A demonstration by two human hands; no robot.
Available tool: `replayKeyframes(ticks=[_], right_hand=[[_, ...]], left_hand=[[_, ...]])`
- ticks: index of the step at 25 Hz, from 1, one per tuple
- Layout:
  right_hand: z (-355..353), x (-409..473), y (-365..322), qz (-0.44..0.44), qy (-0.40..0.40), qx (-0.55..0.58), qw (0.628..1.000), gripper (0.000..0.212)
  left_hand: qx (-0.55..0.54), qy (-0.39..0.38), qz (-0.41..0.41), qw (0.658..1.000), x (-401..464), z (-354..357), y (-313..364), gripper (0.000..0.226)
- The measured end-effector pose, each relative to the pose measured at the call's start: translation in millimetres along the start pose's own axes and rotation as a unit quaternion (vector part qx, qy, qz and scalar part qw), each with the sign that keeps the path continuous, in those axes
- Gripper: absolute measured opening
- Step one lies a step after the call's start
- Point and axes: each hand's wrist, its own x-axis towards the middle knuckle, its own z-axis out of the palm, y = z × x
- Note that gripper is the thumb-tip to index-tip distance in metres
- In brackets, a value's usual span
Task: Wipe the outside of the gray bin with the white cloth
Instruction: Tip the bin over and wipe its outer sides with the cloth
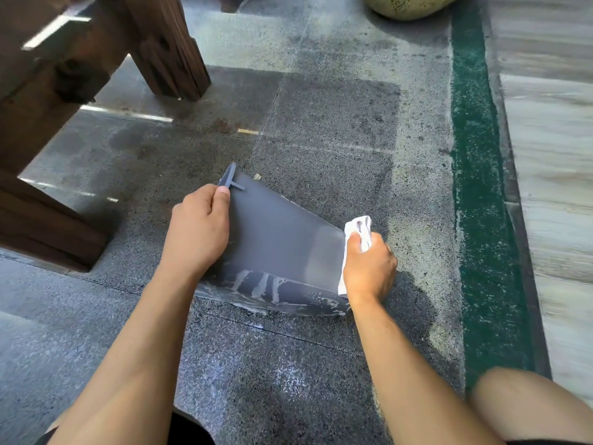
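The gray bin (276, 239) lies on its side on the stone floor, its broad flat wall facing up. Streaks of wet foam run along its near lower edge. My left hand (199, 226) grips the bin's left rim beside a small gray tab at the far corner. My right hand (369, 264) is closed on the white cloth (357, 232) and presses it against the bin's right edge. Part of the cloth hangs down under my palm. The bin's inside is hidden.
Dark wooden table legs (167, 49) and a beam stand at the left. A green painted strip (478, 187) runs along the right, with pale boards beyond it. A rounded stone pot (410, 4) sits at the top. My knee (529, 409) shows at bottom right.
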Motion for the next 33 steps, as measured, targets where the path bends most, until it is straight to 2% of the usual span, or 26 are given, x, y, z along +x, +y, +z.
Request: replayKeyframes(ticks=[8,13,15,18,21,23,25,28,31,33], right_hand=[[-0.1,9.8,24.2,-0.009,0.020,-0.040,0.999,0.026],[0.4,3.7,71.0,0.133,-0.057,-0.089,0.985,0.020],[-0.4,-3.9,82.9,0.172,-0.055,-0.066,0.981,0.019],[-9.3,5.3,75.2,0.180,-0.026,-0.020,0.983,0.025],[-25.1,18.0,54.0,0.147,-0.006,0.001,0.989,0.024],[-35.4,19.6,33.5,0.086,-0.001,0.019,0.996,0.018],[-45.3,19.1,7.7,0.011,-0.007,0.024,1.000,0.012],[-59.5,15.7,-27.8,-0.062,-0.017,0.037,0.997,0.011],[-68.5,9.5,-45.0,-0.080,-0.041,0.065,0.994,0.010],[-73.9,6.9,-53.0,-0.088,-0.059,0.067,0.992,0.011]], left_hand=[[0.002,0.003,-0.004,1.000,5.0,-0.4,-6.5,0.042],[0.015,0.025,-0.013,0.999,6.9,-5.2,-11.9,0.039],[0.014,0.025,-0.031,0.999,10.1,-7.1,-15.1,0.035],[-0.013,0.009,-0.060,0.998,13.5,-7.0,-14.6,0.034],[-0.089,-0.009,-0.138,0.986,16.1,-4.2,-7.8,0.036],[-0.123,-0.038,-0.200,0.971,18.9,-3.1,-3.6,0.037],[-0.162,-0.070,-0.243,0.954,19.6,-2.0,-2.2,0.052],[-0.219,-0.111,-0.261,0.934,15.5,3.9,-0.2,0.069],[-0.281,-0.140,-0.272,0.910,13.2,10.3,6.4,0.058],[-0.309,-0.111,-0.287,0.900,15.9,14.0,9.4,0.044]])
